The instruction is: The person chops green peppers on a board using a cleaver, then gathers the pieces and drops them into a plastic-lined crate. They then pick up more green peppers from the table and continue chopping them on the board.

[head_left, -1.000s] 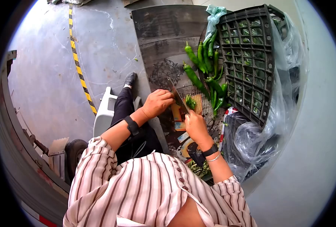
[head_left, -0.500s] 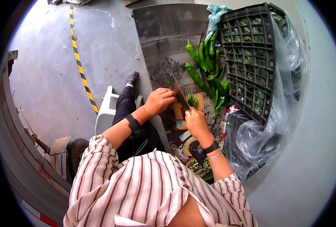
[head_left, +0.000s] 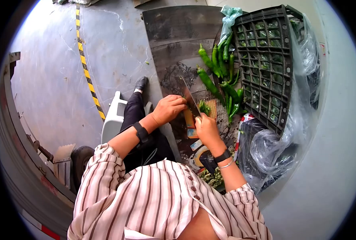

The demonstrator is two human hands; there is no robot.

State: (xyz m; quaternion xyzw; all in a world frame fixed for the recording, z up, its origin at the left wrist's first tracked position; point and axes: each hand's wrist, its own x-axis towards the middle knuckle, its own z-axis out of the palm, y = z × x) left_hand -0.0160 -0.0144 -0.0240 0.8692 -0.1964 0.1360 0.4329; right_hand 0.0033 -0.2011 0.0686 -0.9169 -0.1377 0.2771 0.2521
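Note:
My right hand (head_left: 207, 130) is closed around the handle of a broad-bladed kitchen knife (head_left: 190, 97), whose blade points away from me. Against the blade's left side, my left hand (head_left: 170, 109) has its fingers bent and pressed together; whatever they hold is mostly hidden. Just right of the blade lie cut green pieces (head_left: 204, 107) beside a worn tan board or block (head_left: 212, 108). Several whole long green peppers (head_left: 210, 83) are spread on the dark work surface (head_left: 172, 28) beyond my right hand.
A black plastic crate (head_left: 265, 66) tilts on its side at the right, with clear plastic wrap (head_left: 270, 148) below it. A pale green bag (head_left: 229, 20) lies by the crate. Left are a white stool (head_left: 113, 118) and striped floor tape (head_left: 86, 68). Colored small boxes (head_left: 192, 133) lie near my hands.
The whole view has shifted slightly. My hands and the knife keep almost the same position, and the peppers lie as before.

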